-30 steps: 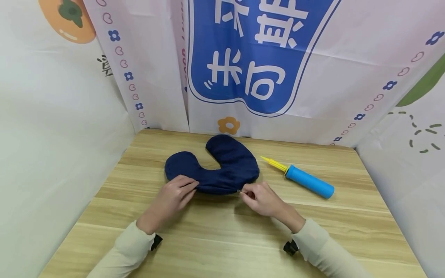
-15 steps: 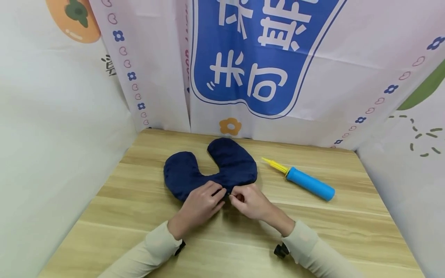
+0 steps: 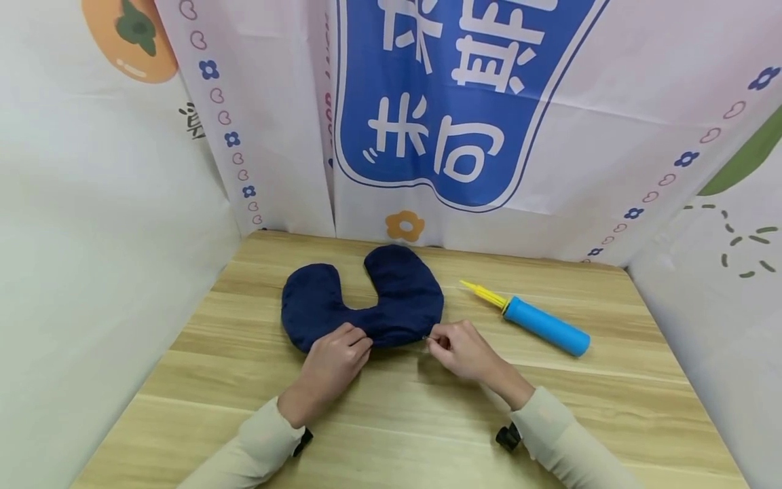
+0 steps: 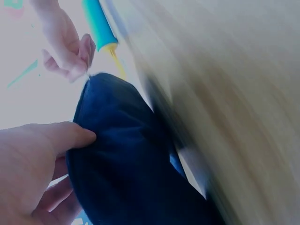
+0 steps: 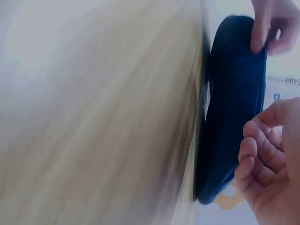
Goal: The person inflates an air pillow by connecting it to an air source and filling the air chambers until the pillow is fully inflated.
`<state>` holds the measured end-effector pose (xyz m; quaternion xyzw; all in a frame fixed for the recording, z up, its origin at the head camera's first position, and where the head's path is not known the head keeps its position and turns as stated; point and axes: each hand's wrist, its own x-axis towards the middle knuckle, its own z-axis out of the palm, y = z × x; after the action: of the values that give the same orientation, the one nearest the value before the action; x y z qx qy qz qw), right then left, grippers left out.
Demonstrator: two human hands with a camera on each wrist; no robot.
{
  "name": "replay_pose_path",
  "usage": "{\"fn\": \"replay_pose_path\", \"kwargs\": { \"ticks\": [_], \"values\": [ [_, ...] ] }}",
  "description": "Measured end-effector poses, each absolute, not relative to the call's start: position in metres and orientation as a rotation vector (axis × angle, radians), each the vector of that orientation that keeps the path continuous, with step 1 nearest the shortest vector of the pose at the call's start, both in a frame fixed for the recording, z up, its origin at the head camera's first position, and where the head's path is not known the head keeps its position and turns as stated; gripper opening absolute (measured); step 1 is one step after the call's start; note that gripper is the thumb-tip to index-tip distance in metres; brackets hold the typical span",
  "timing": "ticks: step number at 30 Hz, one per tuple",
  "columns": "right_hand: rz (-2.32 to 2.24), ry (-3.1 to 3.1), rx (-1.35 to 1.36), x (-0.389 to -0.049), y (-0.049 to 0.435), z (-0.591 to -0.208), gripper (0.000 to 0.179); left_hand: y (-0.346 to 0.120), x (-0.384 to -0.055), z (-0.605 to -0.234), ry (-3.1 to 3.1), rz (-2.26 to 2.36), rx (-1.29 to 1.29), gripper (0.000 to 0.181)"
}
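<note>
A navy blue U-shaped neck pillow [image 3: 406,292] lies on the wooden table, its opening facing away from me. My left hand [image 3: 332,360] pinches the seam along its near edge; in the left wrist view the thumb lies on top of the fabric and the other fingers are underneath. At the right end of that edge, my right hand [image 3: 461,350] pinches a small shiny piece that looks like a zipper pull [image 3: 425,337]. The curled fingers of my right hand show in the right wrist view, covering most of that piece.
To the right of the pillow lies a blue hand pump [image 3: 546,326] with a yellow nozzle [image 3: 482,292] pointing at the back left. Printed fabric walls [image 3: 293,170] stand at the back and sides of the table [image 3: 379,435].
Both hands came together near the middle of the pillow's near edge, then moved apart. The right hand has slid right along the seam, the left hand back left. The pillow has turned slightly.
</note>
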<state>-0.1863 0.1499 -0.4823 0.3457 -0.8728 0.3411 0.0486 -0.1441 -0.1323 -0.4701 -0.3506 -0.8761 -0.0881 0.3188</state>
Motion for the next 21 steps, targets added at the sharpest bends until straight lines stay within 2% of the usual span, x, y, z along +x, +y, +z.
{"fn": "replay_pose_path", "kwargs": {
  "ticks": [4, 9, 11, 16, 21],
  "values": [
    [1.088, -2.657, 1.078, -0.187, 0.148, -0.481, 0.027, -0.133, -0.142, -0.466, -2.372, -0.237, -0.917, 0.02],
    [1.158, -2.637, 1.102, -0.181, 0.137, -0.475, 0.023, -0.108, -0.142, -0.462, -2.403, -0.196, -0.917, 0.033],
    [1.175, -2.626, 1.115, -0.179, 0.133, -0.472, 0.022, -0.096, -0.144, -0.463, -2.397, -0.169, -0.902, 0.031],
    [1.139, -2.609, 1.142, -0.177, 0.128, -0.469, 0.023, -0.079, -0.148, -0.468, -2.339, -0.11, -0.868, 0.011],
    [1.063, -2.617, 1.164, -0.178, 0.138, -0.471, 0.027, -0.078, -0.151, -0.471, -2.286, -0.055, -0.894, 0.016]
  ]
}}
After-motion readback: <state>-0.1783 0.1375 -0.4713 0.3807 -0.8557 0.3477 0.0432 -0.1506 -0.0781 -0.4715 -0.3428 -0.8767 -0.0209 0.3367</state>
